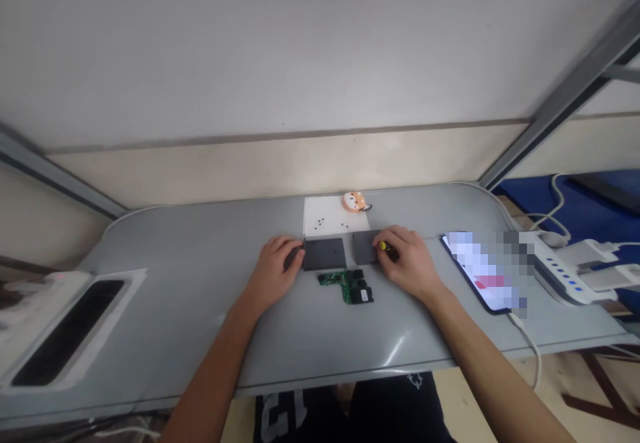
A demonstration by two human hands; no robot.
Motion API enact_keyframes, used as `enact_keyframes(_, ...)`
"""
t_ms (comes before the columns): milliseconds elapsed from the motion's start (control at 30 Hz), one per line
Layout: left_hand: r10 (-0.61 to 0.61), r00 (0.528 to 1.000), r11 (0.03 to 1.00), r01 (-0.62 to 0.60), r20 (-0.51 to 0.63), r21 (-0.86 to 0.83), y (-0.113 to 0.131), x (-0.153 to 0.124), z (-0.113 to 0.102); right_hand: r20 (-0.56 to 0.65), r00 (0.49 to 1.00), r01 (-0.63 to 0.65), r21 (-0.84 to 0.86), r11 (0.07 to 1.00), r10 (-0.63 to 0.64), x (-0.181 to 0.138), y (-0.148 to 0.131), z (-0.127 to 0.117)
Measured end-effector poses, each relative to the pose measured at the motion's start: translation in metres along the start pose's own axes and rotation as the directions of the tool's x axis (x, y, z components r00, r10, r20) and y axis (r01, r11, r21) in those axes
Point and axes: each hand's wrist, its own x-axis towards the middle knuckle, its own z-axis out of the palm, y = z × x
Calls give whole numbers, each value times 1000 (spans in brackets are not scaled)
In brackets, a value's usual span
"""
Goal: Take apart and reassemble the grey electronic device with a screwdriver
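Two flat dark grey casing halves lie side by side on the table, a left casing half (325, 254) and a right casing half (365, 247). My left hand (274, 271) is closed at the outer edge of the left one, thumb and fingers against it. My right hand (407, 259) is closed around a screwdriver (383, 245), of which a yellow end and a dark part show, and also rests at the right casing half's edge. Nearer to me lies a green circuit board (346, 286) with black parts. Several tiny screws (320, 223) lie on white paper (327, 207) behind.
An orange animal-faced case (355, 202) sits on the paper's corner. To the right are a phone (473, 273) with a cable and a white power strip (565, 269) with plugs. At left stands a white device (45, 323) with a dark panel. A wall closes the back.
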Motion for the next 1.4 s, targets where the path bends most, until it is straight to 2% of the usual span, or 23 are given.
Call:
enact_keyframes(967,-1,1000,1000,1,12,-7,-1,-1,-1,22,1000,2,15,1000,-2,1,0,-1)
enact_keyframes(1400,-1,1000,1000,1,25,-12,-2,1,-1,-12,1000,8,9,1000,-8,-2,2,1)
